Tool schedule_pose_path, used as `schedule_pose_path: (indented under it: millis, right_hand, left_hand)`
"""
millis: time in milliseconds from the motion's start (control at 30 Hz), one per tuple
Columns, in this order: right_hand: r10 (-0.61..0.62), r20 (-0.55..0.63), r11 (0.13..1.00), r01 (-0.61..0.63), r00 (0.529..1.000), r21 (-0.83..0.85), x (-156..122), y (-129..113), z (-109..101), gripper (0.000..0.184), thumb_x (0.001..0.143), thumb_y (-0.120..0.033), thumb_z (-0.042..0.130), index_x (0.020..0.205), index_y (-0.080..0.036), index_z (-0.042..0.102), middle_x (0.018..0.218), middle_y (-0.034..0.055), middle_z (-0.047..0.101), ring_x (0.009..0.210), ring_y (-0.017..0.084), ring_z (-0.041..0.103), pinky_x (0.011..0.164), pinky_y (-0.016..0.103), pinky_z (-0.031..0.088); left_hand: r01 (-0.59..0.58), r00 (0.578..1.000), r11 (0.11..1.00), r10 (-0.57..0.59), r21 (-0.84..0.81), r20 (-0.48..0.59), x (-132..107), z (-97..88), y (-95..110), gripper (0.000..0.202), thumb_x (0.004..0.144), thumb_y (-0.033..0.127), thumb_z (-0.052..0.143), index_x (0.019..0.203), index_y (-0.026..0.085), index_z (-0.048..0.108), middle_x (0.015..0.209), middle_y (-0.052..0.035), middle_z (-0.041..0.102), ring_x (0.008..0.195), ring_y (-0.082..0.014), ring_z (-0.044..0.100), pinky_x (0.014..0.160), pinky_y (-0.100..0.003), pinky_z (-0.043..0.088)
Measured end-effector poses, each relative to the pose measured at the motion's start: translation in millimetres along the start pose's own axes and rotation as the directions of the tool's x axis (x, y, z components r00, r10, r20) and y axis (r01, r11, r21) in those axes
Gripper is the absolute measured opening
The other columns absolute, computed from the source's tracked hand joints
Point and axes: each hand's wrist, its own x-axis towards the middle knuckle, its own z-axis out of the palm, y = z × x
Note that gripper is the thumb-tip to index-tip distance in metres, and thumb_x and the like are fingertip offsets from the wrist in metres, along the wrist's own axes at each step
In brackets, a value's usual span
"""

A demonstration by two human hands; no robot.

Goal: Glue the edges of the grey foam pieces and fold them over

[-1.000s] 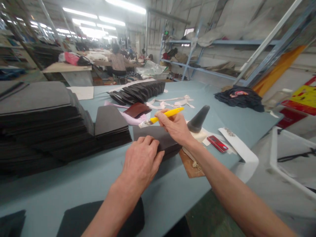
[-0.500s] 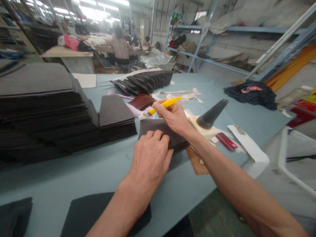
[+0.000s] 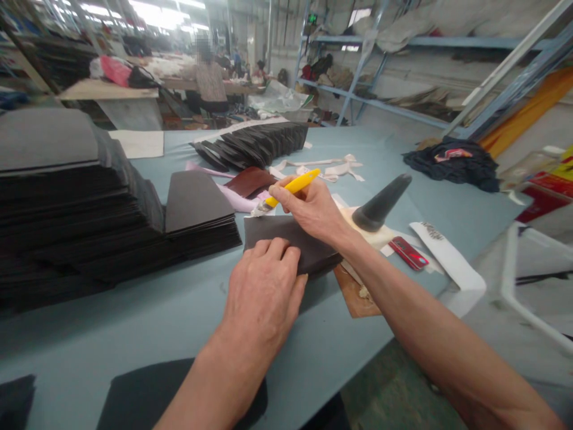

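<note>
My left hand (image 3: pixel 262 292) presses flat on a small stack of dark grey shaped sheets (image 3: pixel 289 239) lying on the table. My right hand (image 3: pixel 311 209) grips a yellow-handled flat brush (image 3: pixel 290 190) above that stack, its pale bristles (image 3: pixel 260 208) close to the stack's far left corner. Just past my right hand stands a dark grey cone (image 3: pixel 380 203) on a cream-coloured pad. Beneath my right forearm a brown board (image 3: pixel 353 295) shows. Neither hand touches the cone.
A tall stack of dark sheets (image 3: pixel 67 203) and a lower one (image 3: pixel 197 209) fill the blue-grey table (image 3: pixel 89 340) at left. Further off lie fanned dark pieces (image 3: pixel 250 143), white straps (image 3: pixel 317 168), a red phone (image 3: pixel 407 252), and dark cloth (image 3: pixel 452 164). A co-worker (image 3: pixel 208 83) sits beyond.
The whole view has shifted slightly as my head moved. The brush handle now tilts more steeply, and my hands stay on the same stack.
</note>
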Motion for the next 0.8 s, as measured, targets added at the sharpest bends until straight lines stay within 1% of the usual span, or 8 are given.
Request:
schedule_pose_path:
  millis: [133, 267, 333, 400, 567, 800]
  right_hand:
    - [-0.009, -0.032, 1.000, 0.010, 0.999, 0.028, 1, -4, -4, 0.063, 0.089, -0.081, 0.072, 0.093, -0.018, 0.074, 0.070, -0.0030, 0.060, 0.064, 0.012, 0.050, 0.060, 0.029, 0.037]
    - [-0.041, 0.035, 0.997, 0.038, 0.999, 0.064, 1, -10, 3, 0.062, 0.092, -0.080, 0.068, 0.088, -0.018, 0.071, 0.073, -0.0027, 0.060, 0.068, 0.012, 0.051, 0.064, 0.029, 0.039]
    - [-0.038, 0.065, 0.998, 0.034, 0.997, 0.060, 1, -11, 6, 0.061, 0.093, -0.079, 0.067, 0.086, -0.019, 0.070, 0.075, -0.0027, 0.061, 0.069, 0.012, 0.051, 0.067, 0.029, 0.040]
    - [-0.025, 0.070, 0.999, 0.021, 0.997, 0.047, 0, -10, 6, 0.060, 0.093, -0.078, 0.067, 0.088, -0.018, 0.071, 0.076, -0.0023, 0.062, 0.070, 0.012, 0.051, 0.068, 0.029, 0.040]
    - [0.001, 0.071, 1.000, 0.000, 0.998, -0.008, -2, -8, -3, 0.059, 0.094, -0.077, 0.066, 0.086, -0.019, 0.070, 0.078, -0.0009, 0.063, 0.072, 0.013, 0.052, 0.068, 0.030, 0.039]
    - [0.015, 0.061, 0.999, -0.012, 0.998, -0.052, -7, -5, -18, 0.062, 0.094, -0.081, 0.065, 0.088, -0.019, 0.071, 0.075, -0.0021, 0.062, 0.069, 0.013, 0.050, 0.066, 0.029, 0.038]
  left_hand:
    - [0.000, 0.999, 1.000, 0.000, -0.006, -0.040, 0, 3.5, -1, 0.026, 0.103, 0.025, 0.064, 0.127, 0.021, 0.074, 0.141, -0.0092, 0.072, 0.129, -0.0345, 0.067, 0.111, -0.056, 0.062]
    - [0.013, 0.999, 1.000, -0.013, -0.003, -0.045, 2, 2.8, -1, 0.026, 0.102, 0.025, 0.065, 0.126, 0.021, 0.074, 0.138, -0.0095, 0.073, 0.128, -0.0344, 0.069, 0.109, -0.056, 0.063]
    - [0.016, 0.999, 1.000, -0.016, -0.003, -0.037, 2, 1.7, 0, 0.025, 0.102, 0.024, 0.064, 0.125, 0.021, 0.074, 0.136, -0.0091, 0.074, 0.127, -0.0344, 0.069, 0.109, -0.056, 0.063]
    - [0.012, 0.999, 1.000, -0.012, 0.001, -0.036, 1, 1.4, 0, 0.024, 0.102, 0.024, 0.063, 0.123, 0.021, 0.075, 0.135, -0.0087, 0.074, 0.126, -0.0342, 0.069, 0.110, -0.056, 0.063]
    - [-0.005, 0.997, 1.000, 0.006, 0.023, -0.074, 0, 4.9, -2, 0.024, 0.102, 0.024, 0.063, 0.123, 0.022, 0.075, 0.134, -0.0094, 0.075, 0.125, -0.0340, 0.070, 0.106, -0.054, 0.064]
    - [-0.016, 0.991, 0.999, 0.022, 0.044, -0.135, 0, 8.8, -4, 0.024, 0.101, 0.024, 0.064, 0.122, 0.022, 0.075, 0.136, -0.0088, 0.075, 0.122, -0.0337, 0.072, 0.102, -0.053, 0.066]
